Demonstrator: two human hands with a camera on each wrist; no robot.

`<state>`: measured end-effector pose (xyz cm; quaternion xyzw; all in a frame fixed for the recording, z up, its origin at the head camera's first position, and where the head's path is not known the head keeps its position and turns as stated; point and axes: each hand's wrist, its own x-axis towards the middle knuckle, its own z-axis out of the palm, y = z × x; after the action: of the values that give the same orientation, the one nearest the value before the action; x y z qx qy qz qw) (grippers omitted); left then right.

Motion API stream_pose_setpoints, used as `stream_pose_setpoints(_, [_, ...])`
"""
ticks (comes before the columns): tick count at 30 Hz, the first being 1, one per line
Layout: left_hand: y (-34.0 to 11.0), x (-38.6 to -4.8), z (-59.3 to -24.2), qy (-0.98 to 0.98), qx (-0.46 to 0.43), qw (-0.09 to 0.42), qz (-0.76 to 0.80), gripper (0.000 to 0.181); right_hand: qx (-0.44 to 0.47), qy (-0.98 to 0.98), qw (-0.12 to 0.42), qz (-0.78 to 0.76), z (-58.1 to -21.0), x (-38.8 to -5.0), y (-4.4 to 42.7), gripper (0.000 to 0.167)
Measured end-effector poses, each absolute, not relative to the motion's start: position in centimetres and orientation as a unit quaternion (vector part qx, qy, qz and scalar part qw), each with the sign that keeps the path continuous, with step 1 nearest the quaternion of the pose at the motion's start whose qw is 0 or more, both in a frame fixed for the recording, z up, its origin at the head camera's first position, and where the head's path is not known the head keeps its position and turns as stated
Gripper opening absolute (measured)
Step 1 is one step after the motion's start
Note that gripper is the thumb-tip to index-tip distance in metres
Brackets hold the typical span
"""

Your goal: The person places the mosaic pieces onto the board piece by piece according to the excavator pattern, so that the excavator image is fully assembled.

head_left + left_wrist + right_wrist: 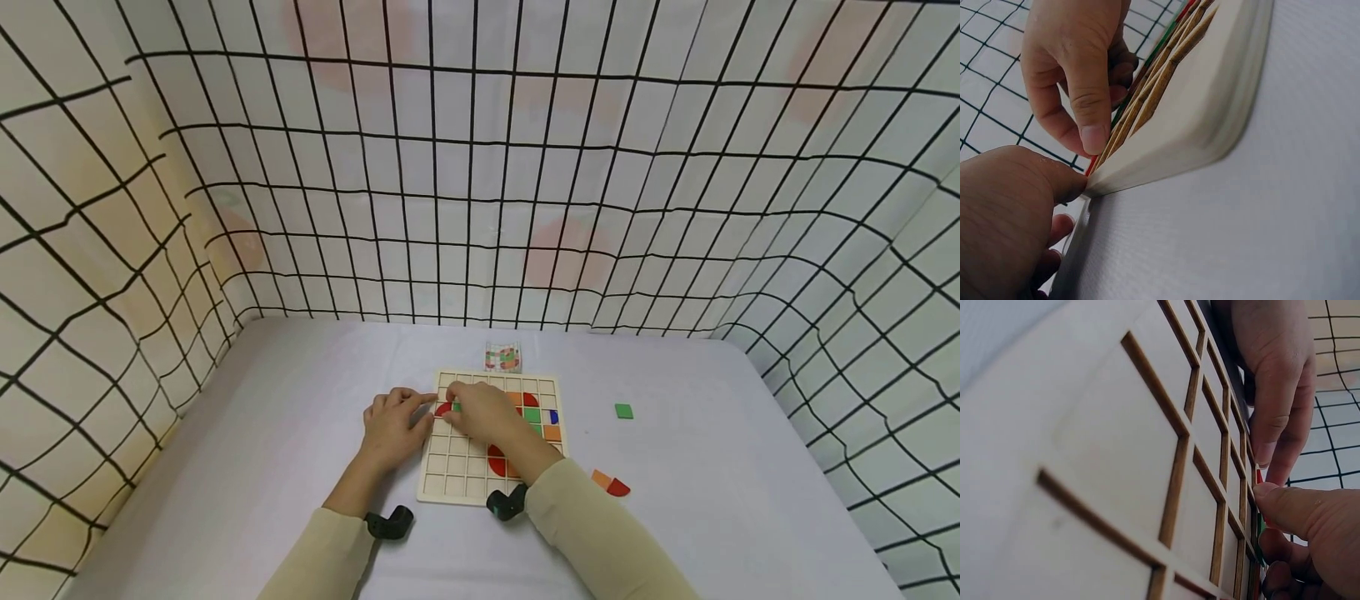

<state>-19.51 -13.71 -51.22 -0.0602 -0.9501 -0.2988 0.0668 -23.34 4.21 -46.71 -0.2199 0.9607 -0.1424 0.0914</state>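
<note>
A square wooden grid board (453, 487) lies on the table with coloured flat pieces in several cells. My right hand (483, 412) reaches over its upper left part, fingers curled. The thumb and index finger are at a small red rounded piece (444, 409) by the board's left edge, beside a mostly covered green piece (457, 407). My left hand (392, 429) lies beside that edge, its index finger and thumb extended against it. In the left wrist view, the left thumb (1066, 178) touches the board's side. In the right wrist view, the right thumb (1285, 503) rests at the red piece.
A small clear stand with a coloured pattern (502, 357) is behind the board. To the right lie a loose green square (624, 411), an orange piece (602, 479) and a red quarter circle (618, 487). Black netting (472, 167) surrounds the table's back and sides.
</note>
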Motion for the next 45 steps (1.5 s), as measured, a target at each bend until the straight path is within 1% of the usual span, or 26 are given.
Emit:
stream_pose_setpoints(11, [-13.6, -19.3, -51.2, -0.953, -0.05, 0.068, -0.292, 0.035, -0.237, 0.957, 0.084, -0.143, -47.3, -23.5, 4.6, 0.03])
stream_pose_setpoints(18, [-13.6, -19.2, -51.0, -0.951, -0.05, 0.063, -0.298, 0.035, -0.233, 0.955, 0.08, -0.167, -47.3, -23.3, 5.4, 0.034])
stream_pose_setpoints(21, [-13.6, -19.2, -51.0, -0.951, -0.052, 0.063, -0.298, 0.035, -0.234, 0.952, 0.076, -0.181, -47.3, -23.1, 5.9, 0.033])
stream_pose_setpoints(25, [-13.6, -19.2, -51.2, -0.95, -0.053, 0.064, -0.3, 0.036, -0.224, 0.948, 0.089, -0.208, -47.0, -22.5, 6.9, 0.035])
stream_pose_setpoints(29, [-13.6, -19.3, -51.4, -0.95, -0.051, 0.066, -0.3, 0.036, -0.212, 0.947, 0.092, -0.225, -46.7, -21.9, 8.3, 0.037])
stream_pose_setpoints(35, [-13.5, -19.4, -51.4, -0.951, -0.048, 0.068, -0.298, 0.036, -0.204, 0.944, 0.081, -0.248, -46.6, -21.3, 11.2, 0.033])
stream_pose_setpoints(40, [-13.5, -19.5, -51.2, -0.951, -0.05, 0.071, -0.298, 0.037, -0.162, 0.951, 0.08, -0.253, -46.1, -21.2, 14.0, 0.038])
stream_pose_setpoints(45, [-13.5, -19.5, -51.3, -0.951, -0.049, 0.071, -0.297, 0.037, -0.104, 0.96, 0.093, -0.243, -45.7, -21.0, 17.0, 0.041])
